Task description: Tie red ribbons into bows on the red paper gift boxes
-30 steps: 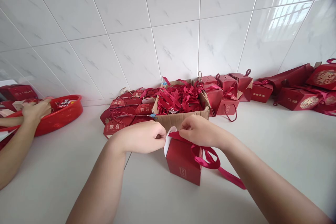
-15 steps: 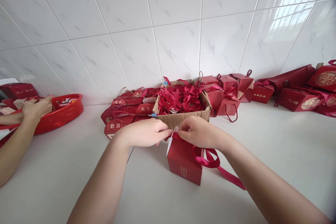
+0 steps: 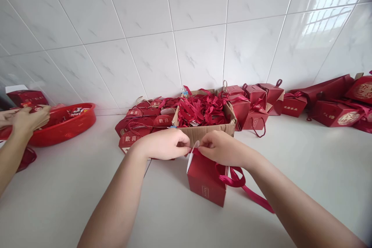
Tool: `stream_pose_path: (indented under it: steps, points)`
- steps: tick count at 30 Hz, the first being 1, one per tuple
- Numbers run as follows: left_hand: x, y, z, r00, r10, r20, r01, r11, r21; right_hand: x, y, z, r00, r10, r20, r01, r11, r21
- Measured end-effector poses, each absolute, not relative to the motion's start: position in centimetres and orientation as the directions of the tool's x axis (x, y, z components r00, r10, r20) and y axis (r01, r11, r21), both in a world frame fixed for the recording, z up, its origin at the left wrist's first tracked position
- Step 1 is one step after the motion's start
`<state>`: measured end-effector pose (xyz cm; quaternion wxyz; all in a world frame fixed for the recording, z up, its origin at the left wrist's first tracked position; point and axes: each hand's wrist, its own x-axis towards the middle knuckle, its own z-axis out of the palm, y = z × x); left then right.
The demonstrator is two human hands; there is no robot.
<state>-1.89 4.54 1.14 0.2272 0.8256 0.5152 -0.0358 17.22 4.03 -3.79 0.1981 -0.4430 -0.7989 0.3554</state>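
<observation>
A small red gift box (image 3: 207, 180) stands on the counter in front of me, with a pale rounded tab (image 3: 195, 148) sticking up at its top. My left hand (image 3: 165, 144) is closed in a pinch on the red ribbon just left of that tab. From the other side my right hand (image 3: 222, 146) pinches the ribbon at the box's top edge. The ribbon's loose length (image 3: 257, 198) loops over the right side of the box and trails along the counter. My fingertips partly hide the bit of ribbon between them.
Behind the box sits a cardboard carton (image 3: 209, 128) full of red ribbons. Red boxes (image 3: 139, 128) are heaped to its left; more boxes (image 3: 255, 118) stand to its right. At far left, another person's hands (image 3: 31, 118) work over a red basin (image 3: 65, 130).
The view has shifted slightly, moving everything a little rightward. Both my hands keep their pinch at the box top. The other person's hands have lifted a red item at the basin.
</observation>
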Motion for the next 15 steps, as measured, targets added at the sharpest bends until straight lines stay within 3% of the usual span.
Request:
stream_pose_path:
  steps: [5, 8, 11, 15]
  points:
    - [-2.3, 4.2, 1.8, 0.493, 0.848, -0.194, 0.827, -0.387, 0.407, 18.0, 3.8, -2.8, -0.495, 0.869, 0.004, 0.622, 0.358, -0.696]
    - [-2.7, 4.0, 2.3, 0.499, 0.866, -0.009, 0.750, -0.427, 0.506, 19.5, 3.6, -1.6, -0.459, 0.888, 0.012, 0.664, 0.351, -0.660]
    - [-3.1, 3.9, 2.6, 0.419, 0.877, 0.236, 0.593, -0.461, 0.660, 21.9, 3.3, -0.5, -0.412, 0.911, -0.008, 0.756, 0.337, -0.561]
    - [-3.4, 3.6, 3.0, 0.178, 0.833, 0.524, 0.228, -0.553, 0.802, 24.9, 3.0, -0.1, -0.464, 0.862, -0.204, 0.823, 0.335, -0.458]
